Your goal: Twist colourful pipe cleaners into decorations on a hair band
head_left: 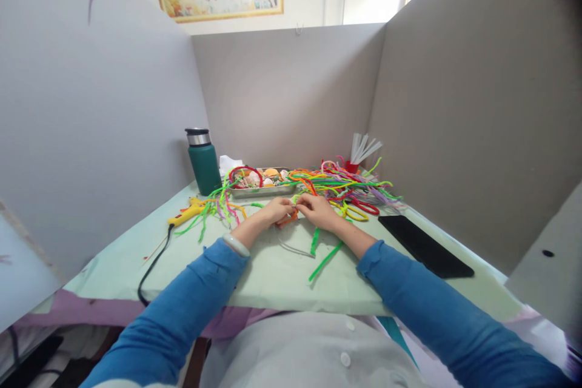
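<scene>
Orange fuzzy stem (288, 219) is at the fingertips of both hands, just above the middle of the table, partly hidden by the fingers. Largest are the grey partitions (286, 91) on three sides, then the pale-covered table (182, 270) between them. At its back right lies a tangled heap of coloured fuzzy stems (331, 182); near its right edge lies a flat black slab (425, 245). A metal tray (264, 193) of small mixed pieces sits at the back, with a green bottle (205, 167) upright to its left. The left hand (276, 212) is curled nearly closed, pinching the orange piece; the right hand (317, 211) has thumb and fingers drawn together on it too, though the exact grip is too small to make out. A yellow glue gun (185, 213) lies left of them, touching loose stems. Smallest, two short green pieces (326, 262) lie near the right forearm.
</scene>
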Action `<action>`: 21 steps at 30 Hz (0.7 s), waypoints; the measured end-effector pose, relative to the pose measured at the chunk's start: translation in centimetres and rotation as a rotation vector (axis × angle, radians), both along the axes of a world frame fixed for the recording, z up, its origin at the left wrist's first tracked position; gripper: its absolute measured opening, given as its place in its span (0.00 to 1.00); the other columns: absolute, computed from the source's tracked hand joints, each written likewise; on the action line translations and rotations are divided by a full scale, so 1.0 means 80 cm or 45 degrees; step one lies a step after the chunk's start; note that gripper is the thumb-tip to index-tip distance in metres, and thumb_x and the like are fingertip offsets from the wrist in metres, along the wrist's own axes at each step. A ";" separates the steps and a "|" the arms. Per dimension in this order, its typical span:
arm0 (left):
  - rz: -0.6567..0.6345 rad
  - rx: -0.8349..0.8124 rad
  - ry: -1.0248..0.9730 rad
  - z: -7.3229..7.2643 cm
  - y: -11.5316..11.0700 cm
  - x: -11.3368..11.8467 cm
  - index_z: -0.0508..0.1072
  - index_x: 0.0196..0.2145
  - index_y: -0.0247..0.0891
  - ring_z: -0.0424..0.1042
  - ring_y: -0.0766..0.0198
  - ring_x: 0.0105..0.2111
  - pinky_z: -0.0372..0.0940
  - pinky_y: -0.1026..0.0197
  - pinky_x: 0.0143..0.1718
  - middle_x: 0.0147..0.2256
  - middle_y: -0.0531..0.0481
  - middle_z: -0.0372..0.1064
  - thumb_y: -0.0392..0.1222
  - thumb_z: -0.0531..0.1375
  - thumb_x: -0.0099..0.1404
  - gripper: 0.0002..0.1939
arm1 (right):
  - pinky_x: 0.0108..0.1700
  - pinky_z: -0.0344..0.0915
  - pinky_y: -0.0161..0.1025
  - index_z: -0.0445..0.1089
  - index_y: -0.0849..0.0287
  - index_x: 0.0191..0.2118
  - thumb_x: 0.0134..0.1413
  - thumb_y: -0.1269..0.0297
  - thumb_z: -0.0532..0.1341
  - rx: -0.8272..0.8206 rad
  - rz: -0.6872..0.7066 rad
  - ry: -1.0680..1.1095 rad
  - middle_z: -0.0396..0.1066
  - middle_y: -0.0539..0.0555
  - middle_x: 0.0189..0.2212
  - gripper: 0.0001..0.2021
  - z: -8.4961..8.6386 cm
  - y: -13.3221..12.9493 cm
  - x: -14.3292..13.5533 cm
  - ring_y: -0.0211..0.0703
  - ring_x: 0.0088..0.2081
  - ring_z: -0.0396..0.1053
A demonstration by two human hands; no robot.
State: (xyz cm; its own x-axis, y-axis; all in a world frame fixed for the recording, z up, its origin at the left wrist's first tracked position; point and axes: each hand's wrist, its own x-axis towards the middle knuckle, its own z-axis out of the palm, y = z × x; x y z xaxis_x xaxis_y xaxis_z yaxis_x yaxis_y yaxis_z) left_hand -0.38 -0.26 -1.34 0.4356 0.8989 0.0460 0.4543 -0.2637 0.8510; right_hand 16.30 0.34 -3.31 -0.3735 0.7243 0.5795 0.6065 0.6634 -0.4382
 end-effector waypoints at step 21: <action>0.035 0.518 0.333 -0.011 0.016 -0.002 0.70 0.28 0.32 0.59 0.70 0.21 0.55 0.68 0.22 0.22 0.54 0.64 0.39 0.55 0.48 0.10 | 0.27 0.51 0.31 0.67 0.60 0.30 0.52 0.65 0.54 -0.005 -0.004 -0.025 0.65 0.47 0.21 0.07 0.001 -0.002 -0.002 0.33 0.23 0.59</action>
State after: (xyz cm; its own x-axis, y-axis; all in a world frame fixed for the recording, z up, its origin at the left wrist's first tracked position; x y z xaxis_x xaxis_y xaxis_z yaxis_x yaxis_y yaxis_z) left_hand -0.57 0.99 -2.26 0.4556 0.8422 0.2883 0.6507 -0.5361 0.5378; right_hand 16.11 0.19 -3.27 -0.3824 0.7278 0.5693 0.6169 0.6598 -0.4291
